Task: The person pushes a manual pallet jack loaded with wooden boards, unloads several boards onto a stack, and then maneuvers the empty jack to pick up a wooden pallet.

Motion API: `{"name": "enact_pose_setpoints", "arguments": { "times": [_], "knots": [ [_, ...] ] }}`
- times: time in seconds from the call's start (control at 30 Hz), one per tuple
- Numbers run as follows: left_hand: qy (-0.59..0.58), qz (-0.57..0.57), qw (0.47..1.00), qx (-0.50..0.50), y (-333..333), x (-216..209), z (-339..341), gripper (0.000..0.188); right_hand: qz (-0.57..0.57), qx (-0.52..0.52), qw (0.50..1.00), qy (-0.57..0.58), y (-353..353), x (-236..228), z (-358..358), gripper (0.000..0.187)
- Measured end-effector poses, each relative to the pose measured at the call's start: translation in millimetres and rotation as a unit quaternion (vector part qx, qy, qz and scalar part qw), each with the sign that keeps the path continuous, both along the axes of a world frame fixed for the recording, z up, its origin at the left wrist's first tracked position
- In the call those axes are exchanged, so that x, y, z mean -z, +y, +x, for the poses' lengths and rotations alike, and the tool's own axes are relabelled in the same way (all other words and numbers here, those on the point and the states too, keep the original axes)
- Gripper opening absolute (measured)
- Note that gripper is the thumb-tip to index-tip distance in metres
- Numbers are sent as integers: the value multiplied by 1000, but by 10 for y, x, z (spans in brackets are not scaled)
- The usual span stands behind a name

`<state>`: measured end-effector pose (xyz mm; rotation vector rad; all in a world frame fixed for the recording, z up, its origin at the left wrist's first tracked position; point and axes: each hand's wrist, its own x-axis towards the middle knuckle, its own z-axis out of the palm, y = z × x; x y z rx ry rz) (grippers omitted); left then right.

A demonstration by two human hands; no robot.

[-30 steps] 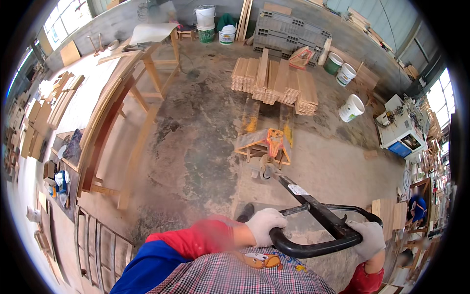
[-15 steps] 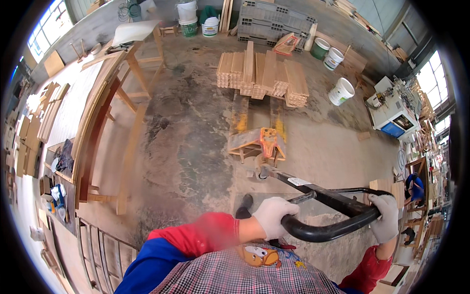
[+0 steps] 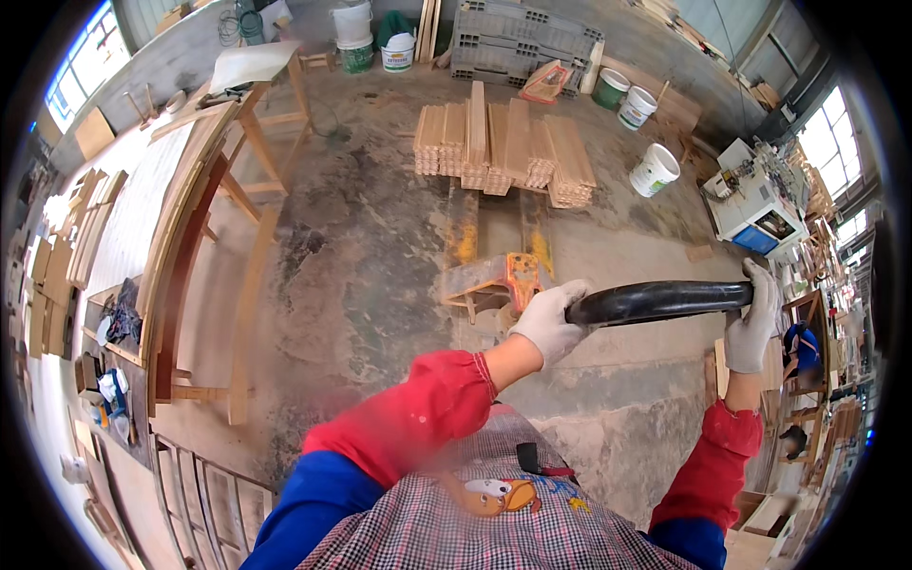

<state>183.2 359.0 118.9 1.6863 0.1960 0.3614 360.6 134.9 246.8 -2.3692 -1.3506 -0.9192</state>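
Both my hands, in pale work gloves, are on the black loop handle point(image 3: 665, 302) of a pallet jack. My left hand point(image 3: 554, 325) is closed around the handle's left end. At the right end, my right hand point(image 3: 753, 318) is wrapped on the bend, its fingers partly hidden. The worn orange and yellow jack body point(image 3: 523, 277) stands on the floor ahead; the handle's shaft is mostly hidden from this angle. Its forks point(image 3: 464, 228) reach away under stacked wooden boards point(image 3: 518, 142), which lie in several layers with a few loose on top.
A long wooden workbench point(image 3: 195, 209) runs along the left, with a metal rack point(image 3: 204, 489) near its close end. White and green buckets point(image 3: 655, 171) stand at the back and right. Grey plastic pallets point(image 3: 518, 47) lean by the wall. A white machine point(image 3: 755, 209) is at right; another person point(image 3: 806, 351) is beyond.
My hands have pushed the handle up and forward, away from my body, tilting it more upright. The jack body and the boards appear to stay in place.
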Motion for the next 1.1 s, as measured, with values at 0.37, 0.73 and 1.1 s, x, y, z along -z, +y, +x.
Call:
{"name": "enact_pose_setpoints", "arguments": {
  "times": [0.37,0.73,1.1],
  "knots": [
    [-104,-34,976,187,494,239,116,43,144,15,987,-62,290,315,349,49],
    [70,-127,929,340,2177,789,451,57,386,188,885,-178,849,1214,542,35],
    [214,-481,844,-98,4937,2409,-540,40,-143,268,706,640,2387,3858,-904,35]
  ]
}}
